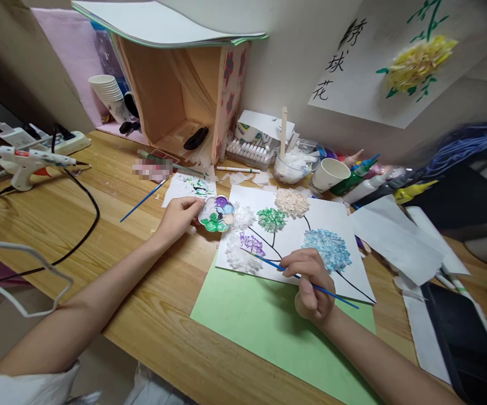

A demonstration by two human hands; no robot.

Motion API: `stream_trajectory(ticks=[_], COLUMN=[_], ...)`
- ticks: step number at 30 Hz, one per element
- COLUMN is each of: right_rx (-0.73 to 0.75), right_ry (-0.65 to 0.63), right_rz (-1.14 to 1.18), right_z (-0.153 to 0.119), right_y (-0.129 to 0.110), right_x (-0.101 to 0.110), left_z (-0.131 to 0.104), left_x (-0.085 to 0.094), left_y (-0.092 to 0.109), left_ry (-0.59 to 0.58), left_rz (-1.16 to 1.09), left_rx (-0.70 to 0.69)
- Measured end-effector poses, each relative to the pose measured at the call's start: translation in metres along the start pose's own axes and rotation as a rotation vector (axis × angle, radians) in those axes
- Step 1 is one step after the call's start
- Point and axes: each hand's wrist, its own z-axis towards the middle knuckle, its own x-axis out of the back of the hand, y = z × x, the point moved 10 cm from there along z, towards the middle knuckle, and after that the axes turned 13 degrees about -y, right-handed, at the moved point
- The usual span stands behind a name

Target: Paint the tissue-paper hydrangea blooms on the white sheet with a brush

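flower sheet (293, 233): cup (330, 174) beyond; left hand (179, 218) pinching palette (217, 214), right hand (311, 281) closed round brush (337, 296)

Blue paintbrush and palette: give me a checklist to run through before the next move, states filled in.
1. Paintbrush gripped in the right hand: ok.
2. Palette held by its edge in the left hand: ok.
3. Purple paint available on the palette: ok, a patch shows near its top.
4. Lower-left flower coloured all over: not ok, purple on part, many petals white.
5. Palette not touching the white flower beside it: cannot tell, they look very close.
6. Paint on the blue flower dry: cannot tell.
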Motion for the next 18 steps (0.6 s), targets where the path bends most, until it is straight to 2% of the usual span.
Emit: stream_trajectory(ticks=[5, 18], right_rx=[-0.027, -0.070], right_ry=[-0.019, 0.048], right_rz=[0.016, 0.035], right_z=[0.000, -0.004], right_y=[0.004, 0.010], right_x=[-0.002, 0.004], left_z=[0.001, 0.002], left_x=[0.000, -0.001], left_y=[0.000, -0.002], left_ry=[0.000, -0.015], left_rz=[0.002, -0.007], left_rx=[-0.001, -0.008])
